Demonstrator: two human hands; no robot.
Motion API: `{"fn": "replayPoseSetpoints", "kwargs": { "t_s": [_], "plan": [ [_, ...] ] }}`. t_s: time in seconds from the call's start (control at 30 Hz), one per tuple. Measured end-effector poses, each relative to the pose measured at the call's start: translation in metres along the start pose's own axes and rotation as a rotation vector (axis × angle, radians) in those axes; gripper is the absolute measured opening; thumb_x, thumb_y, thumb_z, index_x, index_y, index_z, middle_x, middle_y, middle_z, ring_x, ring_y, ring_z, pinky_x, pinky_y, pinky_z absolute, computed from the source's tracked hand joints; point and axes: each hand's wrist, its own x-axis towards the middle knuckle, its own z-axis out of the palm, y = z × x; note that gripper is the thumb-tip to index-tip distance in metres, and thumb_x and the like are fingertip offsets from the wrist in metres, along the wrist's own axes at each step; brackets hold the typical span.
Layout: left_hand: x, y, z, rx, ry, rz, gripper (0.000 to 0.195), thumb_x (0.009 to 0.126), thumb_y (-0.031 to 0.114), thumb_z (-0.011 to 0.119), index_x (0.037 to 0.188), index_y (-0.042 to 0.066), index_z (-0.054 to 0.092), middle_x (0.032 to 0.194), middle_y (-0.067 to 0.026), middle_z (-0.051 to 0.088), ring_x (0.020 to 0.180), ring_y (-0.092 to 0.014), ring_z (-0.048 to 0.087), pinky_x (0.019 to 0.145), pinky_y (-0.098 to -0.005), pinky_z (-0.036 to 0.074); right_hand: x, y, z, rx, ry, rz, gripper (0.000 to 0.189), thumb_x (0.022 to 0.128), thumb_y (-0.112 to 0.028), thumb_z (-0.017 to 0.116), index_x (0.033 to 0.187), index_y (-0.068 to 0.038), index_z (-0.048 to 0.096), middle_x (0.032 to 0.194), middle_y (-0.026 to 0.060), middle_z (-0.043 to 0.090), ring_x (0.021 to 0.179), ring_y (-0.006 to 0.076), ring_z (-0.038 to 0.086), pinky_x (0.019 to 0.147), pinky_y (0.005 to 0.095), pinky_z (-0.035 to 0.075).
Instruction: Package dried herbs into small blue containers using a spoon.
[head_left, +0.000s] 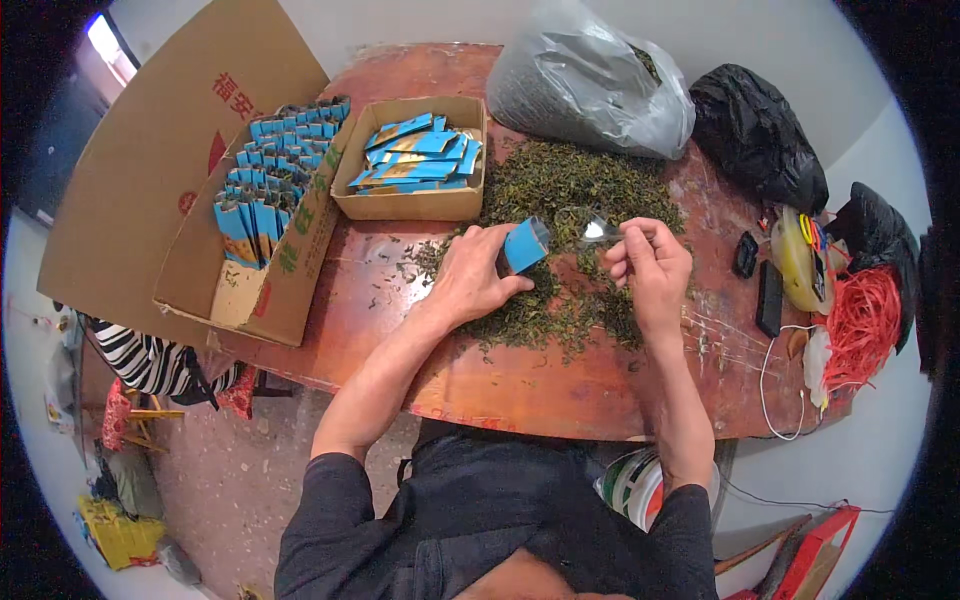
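My left hand (480, 274) grips a blue packet (526, 244) whose top is spread apart, tilted over a heap of dried leaves (592, 180), which look like tea. Just to the right, my right hand (651, 262) holds a clear scoop or spoon (598, 230) by its handle, its bowl above the leaves and pointing towards the packet. Whether the scoop holds any leaves is hard to tell. A shallow cardboard box (409, 210) behind my left hand contains flat blue packets (420, 150). Farther left, a long carton (304, 262) holds rows of upright blue packets with leaves showing at their tops (251, 217).
A clear plastic bag of leaves (577, 82) stands at the back of the red wooden table (510, 390). Beside it lies a black plastic bag (761, 135). On the right are a black oblong object (768, 298), red shredded strips (862, 322) and a white cable (763, 375). A bucket (637, 487) stands below the edge.
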Motion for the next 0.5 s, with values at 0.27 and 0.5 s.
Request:
{"fn": "replayPoseSetpoints", "kwargs": {
  "t_s": [0.27, 0.5],
  "plan": [
    [-0.001, -0.005, 0.004, 0.015, 0.023, 0.016, 0.073, 0.07, 0.031, 0.087, 0.131, 0.002, 0.059, 0.119, -0.0187, 0.067, 0.107, -0.038, 0.059, 0.095, -0.0472, 0.048, 0.0, -0.02, 0.007, -0.059, -0.062, 0.002, 0.017, 0.106, -0.018, 0.057, 0.106, -0.003, 0.065, 0.076, 0.0023, 0.068, 0.062, 0.0047, 0.057, 0.054, 0.0197, 0.044],
    [0.0, -0.001, 0.003, 0.032, -0.027, -0.018, 0.079, 0.071, 0.033, 0.088, 0.135, 0.001, 0.056, 0.122, -0.0197, 0.065, 0.111, -0.038, 0.059, 0.098, -0.0468, 0.047, 0.0, -0.025, 0.013, -0.21, -0.095, -0.08, 0.016, 0.105, -0.015, 0.057, 0.106, -0.002, 0.065, 0.076, 0.0013, 0.067, 0.061, 0.0037, 0.056, 0.053, 0.0189, 0.044]
  ]
}}
